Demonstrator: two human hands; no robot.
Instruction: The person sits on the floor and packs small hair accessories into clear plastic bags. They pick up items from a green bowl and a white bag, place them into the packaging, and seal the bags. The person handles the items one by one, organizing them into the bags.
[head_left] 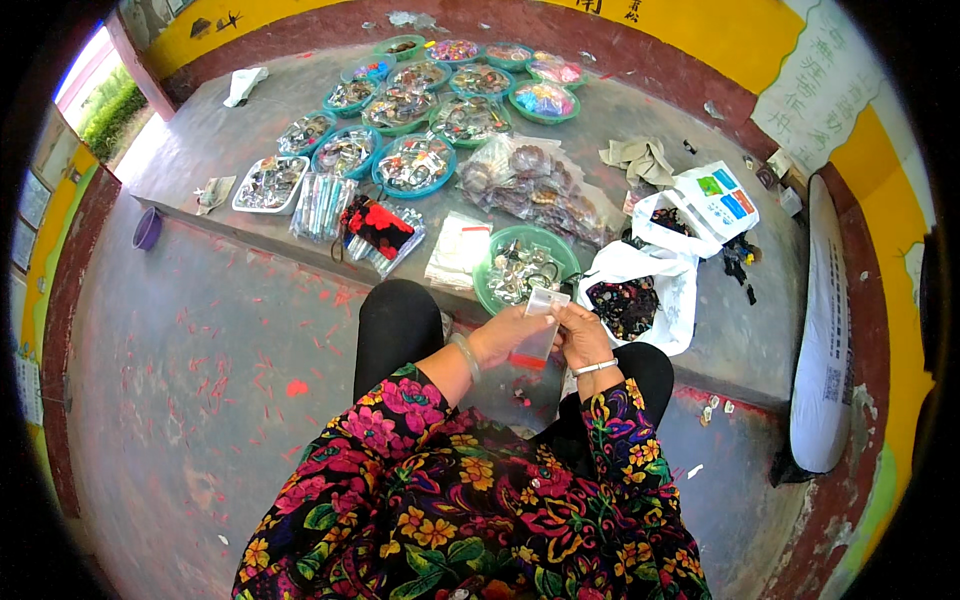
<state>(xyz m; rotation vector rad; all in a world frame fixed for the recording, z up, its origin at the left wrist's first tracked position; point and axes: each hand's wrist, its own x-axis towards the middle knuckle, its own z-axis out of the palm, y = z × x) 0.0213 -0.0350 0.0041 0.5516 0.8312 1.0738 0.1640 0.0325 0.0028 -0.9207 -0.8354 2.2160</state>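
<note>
I hold a small clear packet (540, 342) pinched in both hands: my left hand (497, 336) is closed on its left side, my right hand (583, 337) on its right side, toward the upper end. Its long axis runs away from me, leaning slightly right. The whitish end points out at the near rim of the green basin (487, 282); the red-banded end points back toward me, between my black-clad knees (400, 325).
</note>
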